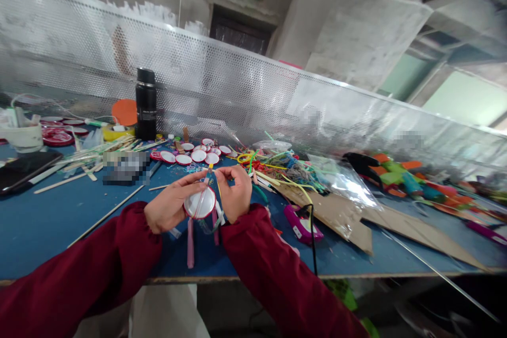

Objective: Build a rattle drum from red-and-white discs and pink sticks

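My left hand (168, 205) holds a small round drum with a white face and red rim (199, 205) above the blue table (47, 216). Its fingers curl round the drum's left side. My right hand (234, 191) is closed on the drum's right side and pinches a thin string or stick near the top, by a small yellow bead (210, 167). A pink handle (190, 243) hangs down from the drum. Both sleeves are dark red.
Several more white-and-red discs (198, 156) lie behind my hands. A black bottle (146, 104), wooden sticks (95, 150), a dark phone (21, 169), a pink tool with a black cable (301, 224), cardboard (336, 211), coloured cords (285, 166) and a perforated metal screen (237, 90) surround the spot.
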Motion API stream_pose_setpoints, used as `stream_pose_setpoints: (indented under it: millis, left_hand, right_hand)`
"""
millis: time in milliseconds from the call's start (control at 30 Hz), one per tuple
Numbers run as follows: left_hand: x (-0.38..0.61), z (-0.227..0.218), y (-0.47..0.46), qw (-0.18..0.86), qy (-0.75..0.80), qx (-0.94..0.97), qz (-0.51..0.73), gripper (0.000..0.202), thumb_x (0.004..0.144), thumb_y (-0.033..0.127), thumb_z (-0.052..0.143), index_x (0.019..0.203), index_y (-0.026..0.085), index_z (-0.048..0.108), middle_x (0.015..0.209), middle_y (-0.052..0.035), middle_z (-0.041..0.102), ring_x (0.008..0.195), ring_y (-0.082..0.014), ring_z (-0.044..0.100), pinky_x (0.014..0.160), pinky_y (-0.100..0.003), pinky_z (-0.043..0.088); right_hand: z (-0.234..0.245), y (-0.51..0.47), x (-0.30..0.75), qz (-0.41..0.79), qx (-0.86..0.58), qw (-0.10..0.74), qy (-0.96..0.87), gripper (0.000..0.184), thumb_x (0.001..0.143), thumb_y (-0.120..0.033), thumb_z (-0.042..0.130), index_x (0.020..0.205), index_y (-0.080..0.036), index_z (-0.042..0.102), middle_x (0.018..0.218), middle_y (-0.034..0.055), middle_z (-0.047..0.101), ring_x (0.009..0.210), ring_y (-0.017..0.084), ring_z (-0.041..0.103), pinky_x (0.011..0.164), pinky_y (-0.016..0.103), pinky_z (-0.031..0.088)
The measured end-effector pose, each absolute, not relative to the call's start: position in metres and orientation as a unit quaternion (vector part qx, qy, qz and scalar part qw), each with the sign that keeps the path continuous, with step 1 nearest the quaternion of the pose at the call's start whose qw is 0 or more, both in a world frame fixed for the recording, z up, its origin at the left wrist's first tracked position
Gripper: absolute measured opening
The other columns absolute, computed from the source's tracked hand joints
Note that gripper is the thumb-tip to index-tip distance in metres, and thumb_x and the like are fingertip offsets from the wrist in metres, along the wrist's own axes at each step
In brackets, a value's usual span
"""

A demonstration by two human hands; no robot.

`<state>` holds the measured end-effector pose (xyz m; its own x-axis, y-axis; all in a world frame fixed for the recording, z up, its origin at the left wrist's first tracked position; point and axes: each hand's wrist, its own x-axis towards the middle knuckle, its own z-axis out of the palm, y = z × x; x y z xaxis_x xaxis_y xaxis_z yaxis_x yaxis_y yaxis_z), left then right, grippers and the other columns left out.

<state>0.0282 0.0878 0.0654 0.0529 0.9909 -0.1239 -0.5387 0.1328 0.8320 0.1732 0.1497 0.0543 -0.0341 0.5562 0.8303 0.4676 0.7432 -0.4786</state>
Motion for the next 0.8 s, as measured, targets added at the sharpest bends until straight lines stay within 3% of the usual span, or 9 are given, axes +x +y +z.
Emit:
stream_pose_setpoints:
  millis: [800]
  left_hand:
    - [0.0256, 0.0600, 0.0905, 0.661, 0.354, 0.300, 0.590, 0.047, 0.070, 0.017, 0.080, 0.115, 0.023, 0.068, 0.085, -0.0029, 0.070, 0.061, -0.0137, 0.063, 0.052, -0.024, 0.052]
  right_hand:
    - [0.0537, 0.1496, 0.1723, 0.040, -0.342, 0.607, -0.717, 0.015, 0.088, -0.029, 0.063, 0.078, -0.019, 0.069, 0.079, 0.0031, 0.068, 0.080, 0.018, 0.061, 0.075, 0.031, 0.045]
